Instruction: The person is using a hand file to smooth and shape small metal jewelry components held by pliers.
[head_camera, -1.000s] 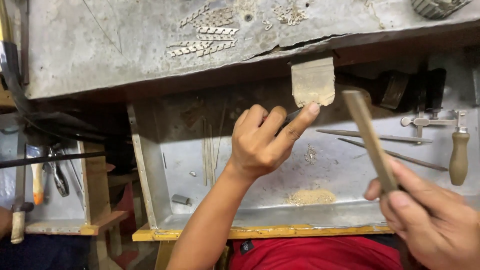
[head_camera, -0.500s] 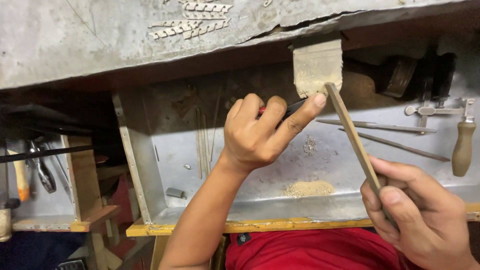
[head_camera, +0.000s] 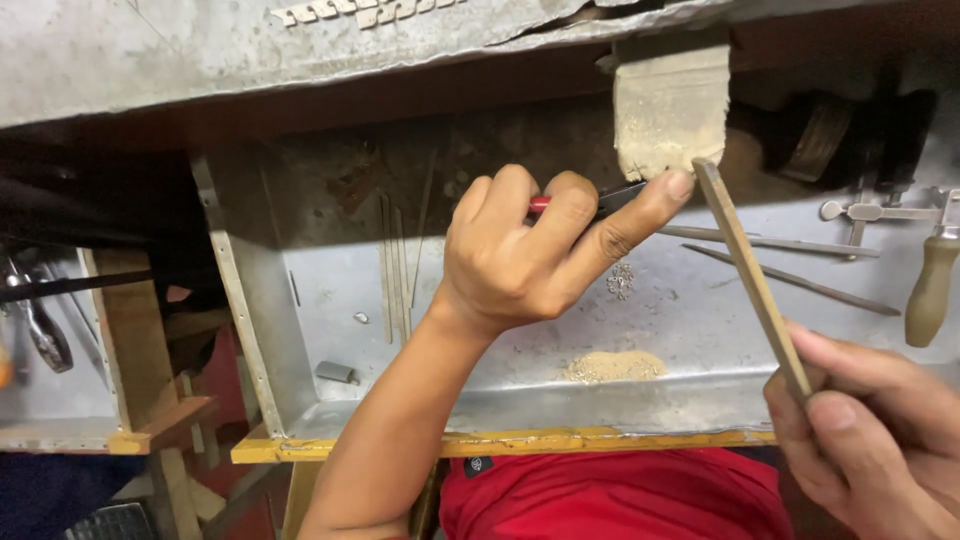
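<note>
A wide grey metal tray (head_camera: 700, 400) with a yellow front edge lies under the worn grey workbench top (head_camera: 150, 60). A pale wooden bench peg (head_camera: 670, 105) sticks out from the bench edge. The left hand (head_camera: 530, 260) is closed around a dark tool with a red handle (head_camera: 570, 203), and its index finger reaches up to touch the lower edge of the peg. The right hand (head_camera: 860, 430) holds with closed fingers a long flat metal file (head_camera: 750, 275), whose tip rests at the peg beside that finger. A small heap of yellowish filings (head_camera: 612, 366) lies in the tray, below the hands.
</note>
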